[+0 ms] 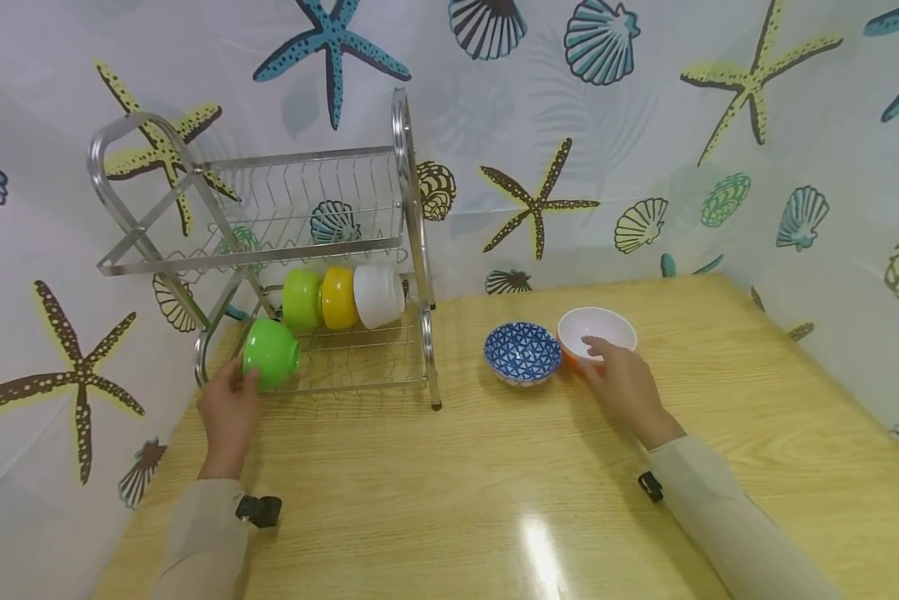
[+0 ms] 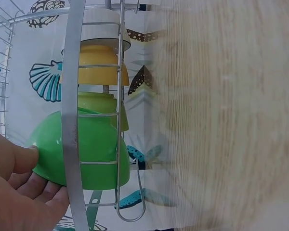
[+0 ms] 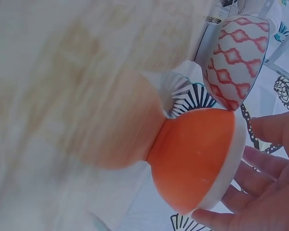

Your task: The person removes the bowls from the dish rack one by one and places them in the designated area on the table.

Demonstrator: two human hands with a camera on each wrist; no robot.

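Note:
My left hand (image 1: 227,412) holds a bright green bowl (image 1: 271,354) by its edge at the left end of the metal dish rack's lower tier. In the left wrist view the thumb lies against the green bowl (image 2: 50,144), with the fingers below it. The bowl is tipped on its side. My right hand (image 1: 629,387) is at the near right rim of an orange bowl (image 1: 596,329) with a white inside, standing upright on the table. In the right wrist view its fingers (image 3: 255,178) are spread loosely along the pale rim, the thumb apart from it.
The two-tier rack (image 1: 250,265) also holds a lime bowl (image 1: 302,298), a yellow bowl (image 1: 339,297) and a white bowl (image 1: 377,296) on their sides. A blue-patterned bowl (image 1: 522,352) touches or nearly touches the orange one. A patterned curtain (image 1: 479,117) hangs behind the wooden table (image 1: 419,492).

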